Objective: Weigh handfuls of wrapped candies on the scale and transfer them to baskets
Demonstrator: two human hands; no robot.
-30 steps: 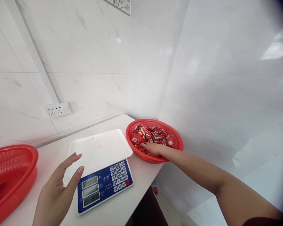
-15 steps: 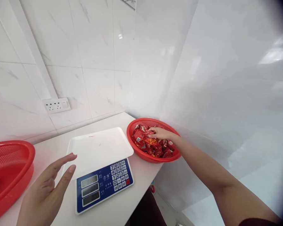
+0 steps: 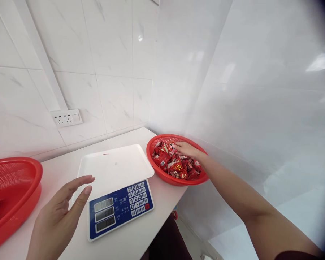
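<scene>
A digital scale (image 3: 116, 187) with a white weighing tray (image 3: 113, 168) and a blue keypad panel stands on the white counter. To its right a round red basket (image 3: 162, 172) holds several red-wrapped candies (image 3: 176, 166). My right hand (image 3: 185, 148) reaches into the basket's far side, fingers curled on the candies; what it grips is hidden. Held just above the counter, my left hand (image 3: 58, 216) hovers beside the scale's left front corner, fingers stretched out and empty.
A second red basket (image 3: 11, 195) sits at the left edge of the counter. A white wall socket (image 3: 66, 117) is on the tiled back wall. A glossy white wall closes the right side; the counter's edge drops off at the front right.
My right hand has moved from the basket's near rim to its far side among the candies. The left hand has drifted slightly but stays open beside the scale.
</scene>
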